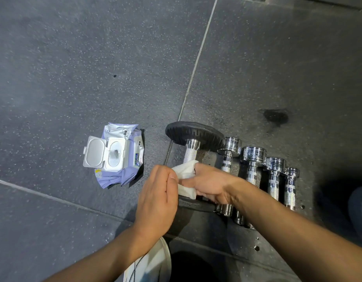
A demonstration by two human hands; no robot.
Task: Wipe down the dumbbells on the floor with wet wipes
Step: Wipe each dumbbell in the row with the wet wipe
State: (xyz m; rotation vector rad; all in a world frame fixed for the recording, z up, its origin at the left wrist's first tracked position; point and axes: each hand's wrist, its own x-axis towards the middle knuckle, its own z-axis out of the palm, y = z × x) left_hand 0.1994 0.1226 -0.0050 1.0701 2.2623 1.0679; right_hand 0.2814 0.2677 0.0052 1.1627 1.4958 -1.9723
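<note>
The speckled dark rubber floor (74, 58) is carrying a large dumbbell (194, 135) with ribbed black round plates and a knurled steel handle (190, 154). It is lying just beside a row of four shiny chrome dumbbells (253, 159) on its right. The right hand (208, 186) is curling around the handle, clasping a crumpled white wet wipe (186, 169) against it. The left hand (155, 194) is touching the wipe's edge with fingers held together; I cannot tell whether it is pinching it. To the left, a soft lilac wipes pack (123, 159) is lying with its white plastic lid (94, 152) flipped open.
</note>
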